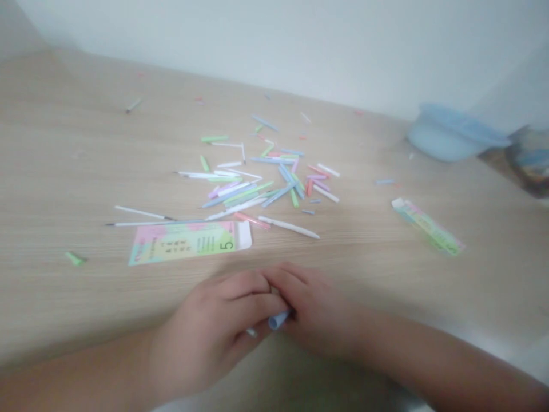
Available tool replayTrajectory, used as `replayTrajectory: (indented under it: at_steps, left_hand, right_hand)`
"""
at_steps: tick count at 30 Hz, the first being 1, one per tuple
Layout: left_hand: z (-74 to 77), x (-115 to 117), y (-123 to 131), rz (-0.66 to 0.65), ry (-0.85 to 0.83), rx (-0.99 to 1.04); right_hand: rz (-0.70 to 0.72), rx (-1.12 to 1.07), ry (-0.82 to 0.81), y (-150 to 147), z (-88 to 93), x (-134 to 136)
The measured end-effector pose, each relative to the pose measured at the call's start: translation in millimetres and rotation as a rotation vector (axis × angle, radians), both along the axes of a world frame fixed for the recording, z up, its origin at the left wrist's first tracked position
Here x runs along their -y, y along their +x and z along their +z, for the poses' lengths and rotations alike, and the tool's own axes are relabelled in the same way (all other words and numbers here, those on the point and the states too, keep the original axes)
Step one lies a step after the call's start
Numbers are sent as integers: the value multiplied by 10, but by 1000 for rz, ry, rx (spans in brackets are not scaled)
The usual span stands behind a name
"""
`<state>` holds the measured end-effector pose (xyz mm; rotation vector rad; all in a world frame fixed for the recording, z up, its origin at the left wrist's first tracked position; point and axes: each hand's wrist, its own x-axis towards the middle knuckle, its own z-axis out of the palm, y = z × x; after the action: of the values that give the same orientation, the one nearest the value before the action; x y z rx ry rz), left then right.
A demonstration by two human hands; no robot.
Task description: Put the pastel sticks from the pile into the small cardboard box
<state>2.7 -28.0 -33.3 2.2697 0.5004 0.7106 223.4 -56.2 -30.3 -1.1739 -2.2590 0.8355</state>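
Observation:
My left hand point(218, 323) and my right hand point(315, 306) meet at the front edge of the table, fingers closed and overlapping. Between them pokes the open, hollow end of a pale blue pen barrel point(278, 320); the rest of it is hidden by my fingers. Under my left fingers a small pale tip point(251, 332) shows, too blurred to name. Just beyond my hands lies a flat printed pen box point(184, 243) with a white flap. A heap of pastel pen parts point(257, 183), with barrels, caps and thin refills, spreads behind it.
A second printed box point(429, 226) lies on the right of the wood-grain table point(343, 274). At the back right stands a light blue bowl-like container point(450, 131), near a dark, blurred object point(527, 163). A green cap point(75, 258) lies far left. A pale wall borders the back.

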Motion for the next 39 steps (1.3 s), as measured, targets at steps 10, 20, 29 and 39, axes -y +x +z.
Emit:
replayTrajectory:
  at_steps: [10, 20, 29, 39]
  left_hand:
    - [-44, -44, -82, 230, -74, 128]
    - [-21, -150, -111, 273, 50, -12]
    - [-60, -206, -64, 242, 151, -200]
    - [-80, -192, -53, 212, 186, -288]
  right_hand:
    - [-193, -115, -86, 71, -46, -141]
    - [-162, -343, -169, 251, 74, -153]
    - [-16, -410, -161, 276, 192, -52]
    - [83, -181, 113, 234, 151, -30]
